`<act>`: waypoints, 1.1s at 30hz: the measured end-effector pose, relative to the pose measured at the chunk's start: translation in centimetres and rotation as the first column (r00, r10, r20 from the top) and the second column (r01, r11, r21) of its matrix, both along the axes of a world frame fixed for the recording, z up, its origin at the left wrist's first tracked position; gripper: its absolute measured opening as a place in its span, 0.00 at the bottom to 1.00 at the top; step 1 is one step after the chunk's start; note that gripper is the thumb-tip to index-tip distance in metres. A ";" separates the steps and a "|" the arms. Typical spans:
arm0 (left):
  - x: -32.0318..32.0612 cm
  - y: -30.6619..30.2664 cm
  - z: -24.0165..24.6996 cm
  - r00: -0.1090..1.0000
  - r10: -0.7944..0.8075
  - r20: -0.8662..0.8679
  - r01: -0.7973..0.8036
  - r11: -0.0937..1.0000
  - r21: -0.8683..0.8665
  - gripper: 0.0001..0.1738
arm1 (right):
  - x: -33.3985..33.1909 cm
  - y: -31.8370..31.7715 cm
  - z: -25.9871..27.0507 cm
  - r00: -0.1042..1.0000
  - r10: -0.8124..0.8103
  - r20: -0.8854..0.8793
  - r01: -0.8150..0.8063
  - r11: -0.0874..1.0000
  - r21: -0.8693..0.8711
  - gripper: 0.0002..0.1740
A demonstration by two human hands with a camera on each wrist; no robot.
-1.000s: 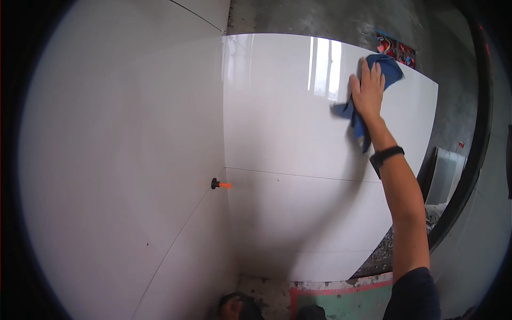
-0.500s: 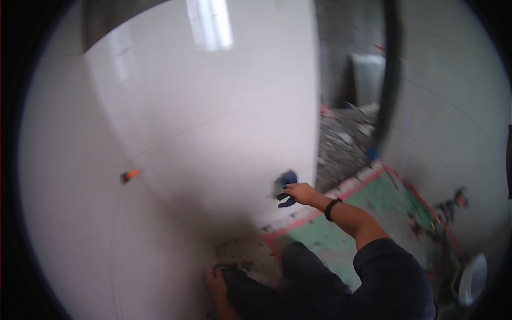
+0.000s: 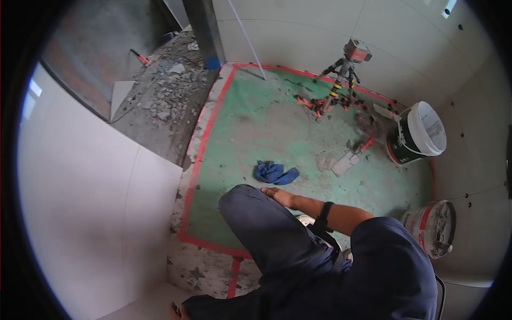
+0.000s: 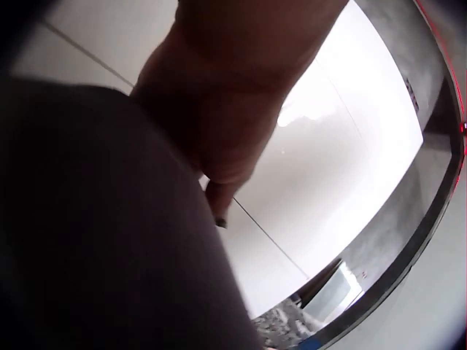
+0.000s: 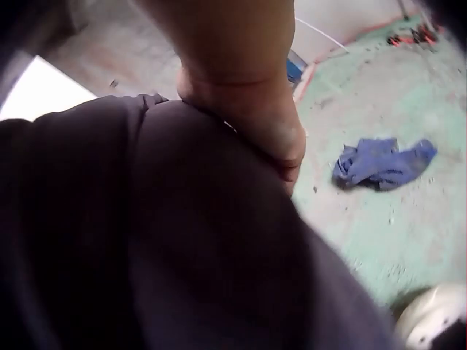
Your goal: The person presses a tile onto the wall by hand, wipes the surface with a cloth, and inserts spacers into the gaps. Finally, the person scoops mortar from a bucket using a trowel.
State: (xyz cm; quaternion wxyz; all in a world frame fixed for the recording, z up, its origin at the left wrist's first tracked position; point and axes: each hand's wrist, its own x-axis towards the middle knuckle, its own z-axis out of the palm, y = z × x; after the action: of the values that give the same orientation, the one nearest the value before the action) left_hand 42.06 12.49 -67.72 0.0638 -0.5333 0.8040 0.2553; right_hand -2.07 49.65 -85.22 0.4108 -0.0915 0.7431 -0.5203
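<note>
My right hand rests on the bent knee in dark trousers, holding nothing. Just past that knee, a crumpled blue cloth lies on the green floor covering, apart from the hand; the right wrist view shows the same cloth to the hand's right. On the other knee lies my left hand, its fingers hanging down over the far side and largely hidden; only a bit of it shows at the bottom of the head view.
Large white tiles line the left wall. Across the floor stand a tripod with a red device, a trowel, a white-rimmed bucket and a second bucket. Rubble lies beyond the doorway.
The right hand was wiping the tiled wall with the blue cloth, then came down and let it go onto the floor. It now rests on the knee, and the head view has turned right.
</note>
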 end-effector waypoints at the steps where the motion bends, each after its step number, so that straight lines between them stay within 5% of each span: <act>1: -0.6 0.0 0.2 1.000 -0.006 0.007 0.005 1.000 0.012 0.37 | 0.2 0.8 2.2 0.967 -0.079 0.241 0.105 0.990 -0.097 0.41; 2: -1.1 0.6 0.8 1.000 0.001 -0.009 0.000 0.994 0.109 0.38 | 0.2 2.1 4.0 0.874 -0.116 0.472 0.221 0.959 -0.175 0.40; 5: -3.5 2.0 2.1 0.999 -0.005 -0.044 0.015 0.973 0.229 0.36 | -0.6 4.1 4.7 0.926 -0.148 0.347 0.220 0.960 -0.176 0.40; 6: -3.0 2.5 3.3 0.996 -0.038 -0.076 0.055 0.970 0.236 0.33 | -1.5 4.9 5.6 0.898 -0.083 0.432 0.208 0.946 -0.250 0.40; 8: 1.5 -0.5 -0.7 0.981 -0.129 -0.144 0.148 0.980 0.130 0.29 | -4.0 5.5 4.1 0.889 -0.086 0.449 0.207 0.952 -0.227 0.40; 10: -0.6 1.9 2.3 0.992 -0.060 -0.110 0.078 0.982 0.173 0.29 | -5.9 4.4 7.7 0.954 -0.059 0.294 0.106 0.983 -0.148 0.39; 12: -1.3 3.7 3.4 0.991 0.057 -0.120 -0.029 0.975 0.221 0.28 | -6.9 2.7 9.2 0.998 0.054 -0.040 -0.060 0.985 -0.160 0.35; 14: -0.7 5.5 4.0 0.987 0.094 -0.129 -0.070 0.982 0.175 0.28 | -7.1 0.8 12.9 0.932 0.232 -0.277 -0.275 0.953 -0.130 0.27; 15: -0.8 6.8 5.0 0.982 0.135 -0.131 -0.111 0.978 0.174 0.27 | -6.7 -0.2 13.6 0.806 0.284 -0.519 -0.362 0.931 -0.054 0.23; 16: -1.4 7.6 6.1 0.976 0.167 -0.139 -0.142 0.975 0.170 0.27 | -6.7 -0.6 13.7 0.770 0.338 -0.542 -0.403 0.915 -0.002 0.22; 23: 0.1 14.6 11.0 0.911 0.388 -0.141 -0.355 0.911 0.209 0.24 | -8.0 -2.6 13.0 0.837 0.493 -0.238 -0.521 0.851 -0.069 0.28; 25: 0.9 16.6 11.2 0.909 0.383 -0.164 -0.352 0.916 0.190 0.23 | -7.8 -3.5 13.0 0.766 0.527 -0.369 -0.595 0.798 -0.095 0.29; 29: 1.8 20.2 11.8 0.713 0.577 -0.399 -0.467 0.814 0.345 0.27 | -9.1 -7.8 14.5 0.622 0.720 -0.309 -0.759 0.651 -0.011 0.24; 31: 1.9 21.9 12.3 0.653 0.619 -0.437 -0.489 0.785 0.380 0.27 | -11.5 -12.4 12.8 0.409 0.858 -0.311 -0.878 0.463 0.122 0.18; 32: 2.2 22.7 12.4 0.622 0.652 -0.434 -0.539 0.758 0.367 0.26 | -10.2 -15.6 12.4 0.418 0.839 -0.348 -0.833 0.507 0.220 0.15; 33: 2.4 23.5 12.5 0.589 0.685 -0.429 -0.590 0.727 0.351 0.26 | -10.8 -18.5 9.2 0.228 0.831 -0.507 -0.921 0.353 0.165 0.15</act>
State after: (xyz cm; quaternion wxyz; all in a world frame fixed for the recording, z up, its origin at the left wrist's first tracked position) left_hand 44.50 36.02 -55.25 -0.2120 -0.6860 0.5173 0.4657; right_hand -12.84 31.19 -75.98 0.4083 -0.6615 0.5919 -0.2131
